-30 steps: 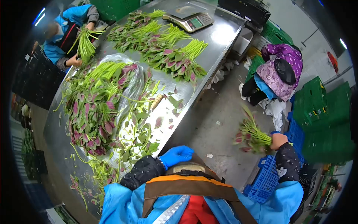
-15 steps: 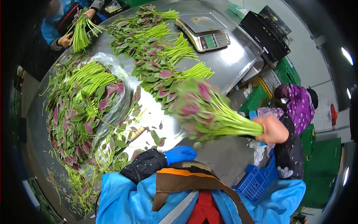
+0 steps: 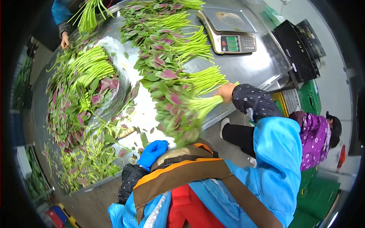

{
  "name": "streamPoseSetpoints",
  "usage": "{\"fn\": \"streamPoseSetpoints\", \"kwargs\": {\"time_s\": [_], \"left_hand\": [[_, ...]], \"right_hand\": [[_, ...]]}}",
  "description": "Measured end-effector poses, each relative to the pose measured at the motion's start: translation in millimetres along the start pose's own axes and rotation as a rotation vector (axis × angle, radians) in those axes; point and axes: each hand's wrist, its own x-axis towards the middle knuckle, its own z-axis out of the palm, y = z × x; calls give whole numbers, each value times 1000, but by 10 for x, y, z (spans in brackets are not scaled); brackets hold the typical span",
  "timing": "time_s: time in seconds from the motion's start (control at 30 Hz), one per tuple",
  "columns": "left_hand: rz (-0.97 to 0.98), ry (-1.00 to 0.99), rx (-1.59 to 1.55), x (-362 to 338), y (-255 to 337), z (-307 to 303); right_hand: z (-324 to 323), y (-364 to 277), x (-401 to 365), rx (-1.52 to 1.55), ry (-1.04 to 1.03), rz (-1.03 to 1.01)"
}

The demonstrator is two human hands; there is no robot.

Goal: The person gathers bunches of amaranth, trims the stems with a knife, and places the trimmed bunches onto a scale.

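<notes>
My right hand [image 3: 226, 92] is closed round the stems of an amaranth bunch [image 3: 182, 110], with green and purple leaves blurred by motion. The leafy end hangs over the table's near edge. In a blue glove, my left hand [image 3: 153, 152] rests by my waist at that edge, fingers curled together with nothing visible in them. More amaranth bunches [image 3: 167, 57] lie in a row beyond the held one, stems pointing right. A big heap of amaranth [image 3: 72, 98] sits at the left, partly on clear plastic. Near my left hand lies a tool with a wooden handle [image 3: 127, 132], its other end among leaves.
A digital scale [image 3: 235, 43] stands on the metal table [image 3: 262, 57] at the back right. Across the table, a co-worker's hand [image 3: 65, 40] is beside another bunch. Someone in a purple patterned top [image 3: 313, 136] is at the right, near green crates [image 3: 310, 95].
My right hand has swung the bunch leftward and up over the table edge, towards the row. My left hand has shifted left. The view has shifted, and the co-worker's lower hand has let go of the stems.
</notes>
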Motion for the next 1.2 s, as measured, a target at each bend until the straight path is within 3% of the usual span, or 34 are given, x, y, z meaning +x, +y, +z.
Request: {"fn": "streamPoseSetpoints", "kwargs": {"time_s": [0.03, 0.07, 0.23, 0.37, 0.6, 0.77, 0.83, 0.97, 1.07, 1.1, 1.2], "left_hand": [[-9, 108, -58, -51, 33, 85], [-2, 161, -75, -48, 41, 134], [39, 450, -160, -71, -170, 423], [124, 615, -116, -23, -231, 629], [-9, 551, -90, -100, -181, 691], [204, 551, -138, -440, -201, 143], [227, 635, -111, -661, -87, -201], [280, 744, 101, -1246, -194, -1085], [325, 944, 244, -1726, -405, -1601], [319, 1003, 325, -1869, -462, -1751], [310, 1164, 542, -2154, -638, -2054]], "right_hand": [[320, 284, 114, 58, -53, 8], [507, 491, 181, 153, -20, -115], [386, 350, -16, 46, 128, -91], [353, 396, -25, 181, 303, -282], [292, 278, -198, 246, 397, -311], [307, 82, -192, 149, 460, -188], [242, -82, -223, 114, 426, -72], [158, -515, -254, 157, 584, 113], [-80, -865, -45, 220, 760, 169], [-263, -1022, 75, 200, 858, 62], [-984, -1818, 524, 483, 885, -110]]}}
